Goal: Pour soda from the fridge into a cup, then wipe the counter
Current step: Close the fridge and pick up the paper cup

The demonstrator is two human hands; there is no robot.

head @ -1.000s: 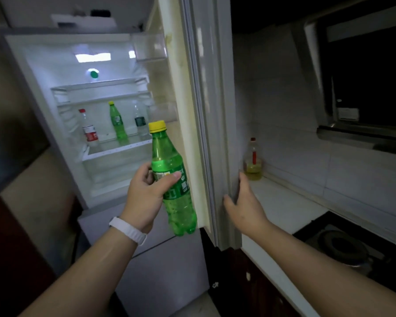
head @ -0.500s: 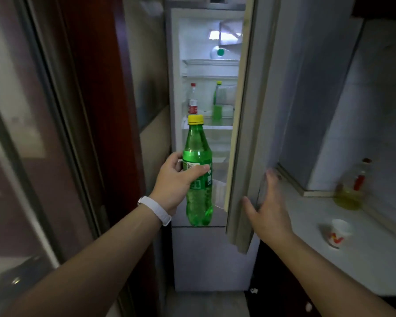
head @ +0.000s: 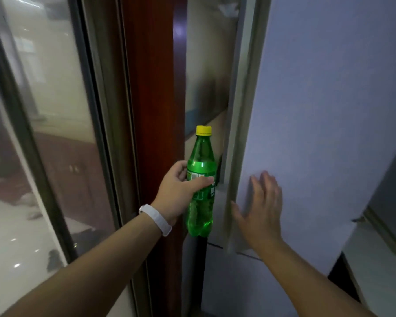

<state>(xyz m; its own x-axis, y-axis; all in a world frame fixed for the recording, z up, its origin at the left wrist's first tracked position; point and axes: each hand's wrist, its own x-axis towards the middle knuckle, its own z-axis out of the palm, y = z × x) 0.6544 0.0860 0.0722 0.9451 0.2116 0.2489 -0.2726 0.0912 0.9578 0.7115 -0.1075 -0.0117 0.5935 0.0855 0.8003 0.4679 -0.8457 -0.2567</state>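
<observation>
My left hand (head: 180, 195) grips a green soda bottle (head: 201, 209) with a yellow cap around its label, holding it upright in front of the fridge. My right hand (head: 260, 209) lies flat with straight fingers against the pale fridge door (head: 318, 110), near its left edge. The door is nearly closed, and only its grey inner edge (head: 237, 133) shows; the fridge's inside is hidden. The cup is out of view.
A dark red wooden door frame (head: 151, 99) and a glass sliding door (head: 44, 133) stand to the left. A strip of white counter (head: 380, 266) shows at the lower right, beside the fridge's lower door (head: 249, 282).
The fridge door has swung from wide open to nearly closed under my right hand, hiding the shelves. My view has turned left. The bottle stays in my left hand.
</observation>
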